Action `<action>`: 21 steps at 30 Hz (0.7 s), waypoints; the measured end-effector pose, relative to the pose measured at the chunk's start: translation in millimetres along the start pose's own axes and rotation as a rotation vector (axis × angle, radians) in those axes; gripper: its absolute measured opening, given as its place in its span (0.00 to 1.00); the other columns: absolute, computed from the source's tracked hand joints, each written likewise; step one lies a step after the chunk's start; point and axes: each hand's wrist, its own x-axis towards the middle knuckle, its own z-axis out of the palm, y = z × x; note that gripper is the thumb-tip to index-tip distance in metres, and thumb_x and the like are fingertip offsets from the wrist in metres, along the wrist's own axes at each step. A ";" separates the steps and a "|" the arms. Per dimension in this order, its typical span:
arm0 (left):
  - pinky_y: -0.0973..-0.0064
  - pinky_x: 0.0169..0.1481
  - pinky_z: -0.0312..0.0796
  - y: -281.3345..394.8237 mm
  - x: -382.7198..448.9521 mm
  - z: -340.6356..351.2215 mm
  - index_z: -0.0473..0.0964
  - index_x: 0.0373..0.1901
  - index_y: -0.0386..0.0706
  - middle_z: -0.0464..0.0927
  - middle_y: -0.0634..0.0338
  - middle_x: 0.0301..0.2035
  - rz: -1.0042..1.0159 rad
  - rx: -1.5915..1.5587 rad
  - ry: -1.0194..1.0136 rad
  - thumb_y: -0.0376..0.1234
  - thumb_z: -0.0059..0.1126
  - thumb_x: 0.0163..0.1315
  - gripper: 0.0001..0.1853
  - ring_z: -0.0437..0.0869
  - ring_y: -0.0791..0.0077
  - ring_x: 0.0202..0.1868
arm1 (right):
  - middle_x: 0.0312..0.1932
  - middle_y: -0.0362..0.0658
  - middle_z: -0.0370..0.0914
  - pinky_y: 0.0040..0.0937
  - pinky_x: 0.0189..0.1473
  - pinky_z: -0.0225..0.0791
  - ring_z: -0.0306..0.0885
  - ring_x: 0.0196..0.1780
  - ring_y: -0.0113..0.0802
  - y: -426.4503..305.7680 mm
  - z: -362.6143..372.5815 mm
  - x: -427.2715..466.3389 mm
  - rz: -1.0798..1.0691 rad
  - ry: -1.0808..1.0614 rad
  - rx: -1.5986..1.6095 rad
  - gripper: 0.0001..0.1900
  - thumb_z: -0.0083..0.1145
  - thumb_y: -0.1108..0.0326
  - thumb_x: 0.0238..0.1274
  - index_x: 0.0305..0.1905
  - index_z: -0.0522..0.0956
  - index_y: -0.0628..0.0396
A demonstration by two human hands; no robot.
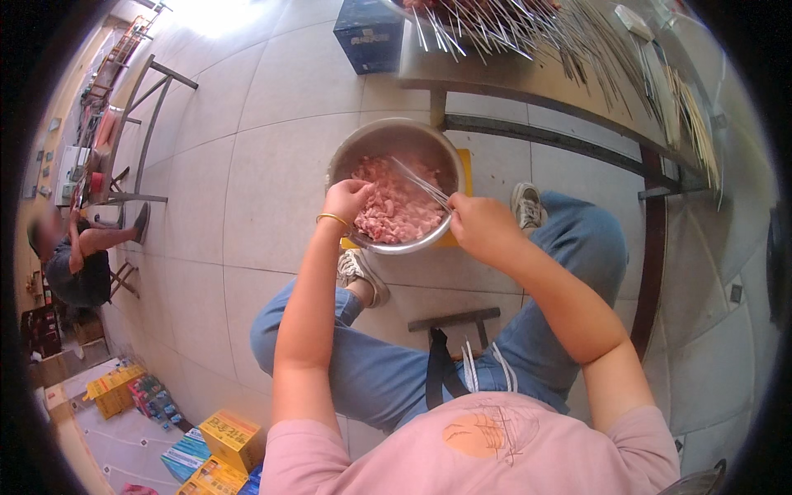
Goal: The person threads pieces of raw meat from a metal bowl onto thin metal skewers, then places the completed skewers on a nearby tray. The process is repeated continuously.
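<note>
A round metal bowl [396, 249] holds small pieces of raw pink meat [396, 213] and stands on something yellow between my feet. My right hand [486, 226], at the bowl's right rim, grips several thin metal skewers [421, 181] whose far ends reach over the meat. At the left side of the bowl, my left hand [348, 201] has its thumb and fingertips pinched together at the edge of the meat. Whether a small piece of meat is between them is hard to tell.
Many metal skewers [575, 43] and a bowl of meat lie on a table [526, 83] at the upper right, with wooden sticks [696, 130] at its end. A dark blue box [370, 40] stands beside it. Another person [80, 260] sits far left; yellow cartons [232, 440] are at lower left.
</note>
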 end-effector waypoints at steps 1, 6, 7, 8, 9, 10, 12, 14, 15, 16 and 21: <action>0.72 0.43 0.76 3.9 -0.5 0.5 0.79 0.50 0.35 0.85 0.55 0.37 -0.032 -0.186 -0.004 0.37 0.62 0.64 0.18 0.86 0.68 0.39 | 0.34 0.57 0.81 0.49 0.42 0.72 0.80 0.40 0.55 -0.4 0.0 0.6 0.013 0.001 0.021 0.11 0.51 0.65 0.64 0.45 0.78 0.58; 0.74 0.50 0.80 40.0 -19.7 -3.3 0.75 0.45 0.37 0.82 0.52 0.46 -0.087 -0.897 -0.142 0.38 0.52 0.72 0.13 0.84 0.69 0.47 | 0.32 0.59 0.80 0.53 0.41 0.71 0.80 0.39 0.58 -0.7 0.7 1.3 -0.006 0.068 0.217 0.11 0.49 0.66 0.64 0.45 0.76 0.60; 0.75 0.51 0.80 46.0 -23.5 -4.4 0.74 0.46 0.37 0.82 0.52 0.47 -0.068 -0.950 -0.136 0.38 0.51 0.73 0.13 0.84 0.69 0.47 | 0.33 0.59 0.80 0.52 0.42 0.71 0.80 0.39 0.58 -2.7 -0.4 0.9 0.000 0.074 0.254 0.11 0.48 0.66 0.64 0.45 0.76 0.60; 0.75 0.51 0.80 52.3 -27.3 -4.0 0.74 0.46 0.36 0.81 0.51 0.48 -0.050 -1.001 -0.129 0.37 0.50 0.73 0.13 0.84 0.69 0.48 | 0.33 0.59 0.80 0.51 0.42 0.71 0.80 0.39 0.58 -5.3 -2.8 0.0 0.006 0.079 0.290 0.11 0.48 0.66 0.65 0.46 0.77 0.59; 0.76 0.52 0.80 59.8 -31.2 -5.1 0.74 0.47 0.36 0.81 0.50 0.48 -0.030 -1.053 -0.125 0.37 0.49 0.73 0.13 0.84 0.69 0.48 | 0.34 0.59 0.80 0.50 0.42 0.71 0.80 0.40 0.58 -7.7 -4.8 -0.6 0.013 0.085 0.327 0.12 0.48 0.66 0.65 0.47 0.77 0.59; 0.78 0.52 0.80 65.7 -34.4 -8.1 0.73 0.49 0.35 0.80 0.48 0.50 -0.027 -1.100 -0.145 0.34 0.49 0.73 0.11 0.83 0.70 0.49 | 0.35 0.59 0.80 0.50 0.42 0.71 0.80 0.40 0.57 -8.8 -5.1 -0.6 0.015 0.092 0.348 0.12 0.48 0.66 0.65 0.47 0.77 0.59; 0.79 0.53 0.80 75.6 -39.6 -11.0 0.73 0.50 0.35 0.80 0.48 0.50 -0.019 -1.113 -0.130 0.32 0.50 0.72 0.11 0.83 0.71 0.49 | 0.36 0.59 0.80 0.49 0.42 0.71 0.80 0.41 0.57 -10.2 -6.1 -0.6 0.022 0.106 0.391 0.12 0.48 0.67 0.66 0.48 0.77 0.59; 0.80 0.53 0.80 79.1 -43.2 -14.5 0.73 0.50 0.35 0.80 0.49 0.49 -0.004 -1.111 -0.129 0.30 0.52 0.71 0.11 0.83 0.71 0.49 | 0.36 0.58 0.81 0.47 0.42 0.71 0.80 0.40 0.56 -6.9 -3.0 0.1 -0.027 0.130 0.398 0.12 0.49 0.67 0.66 0.48 0.77 0.59; 0.80 0.53 0.80 78.9 -45.6 -16.8 0.73 0.51 0.35 0.81 0.49 0.49 0.007 -1.102 -0.132 0.29 0.52 0.71 0.11 0.83 0.72 0.49 | 0.36 0.58 0.81 0.47 0.42 0.71 0.80 0.40 0.56 -6.4 -1.8 0.4 -0.052 0.141 0.403 0.12 0.49 0.67 0.65 0.48 0.78 0.60; 0.80 0.54 0.80 78.5 -47.0 -18.8 0.73 0.51 0.35 0.81 0.50 0.49 0.018 -1.093 -0.136 0.28 0.53 0.70 0.11 0.83 0.72 0.49 | 0.35 0.58 0.81 0.46 0.41 0.72 0.81 0.39 0.55 -6.7 -1.9 0.3 -0.059 0.134 0.416 0.12 0.50 0.67 0.65 0.47 0.78 0.60; 0.81 0.52 0.80 72.7 -43.7 -17.9 0.75 0.47 0.36 0.81 0.52 0.46 0.017 -1.190 -0.009 0.28 0.55 0.69 0.09 0.84 0.72 0.47 | 0.33 0.56 0.81 0.38 0.37 0.72 0.82 0.35 0.48 -9.3 0.7 -3.2 -0.116 0.077 0.527 0.12 0.53 0.67 0.65 0.48 0.77 0.61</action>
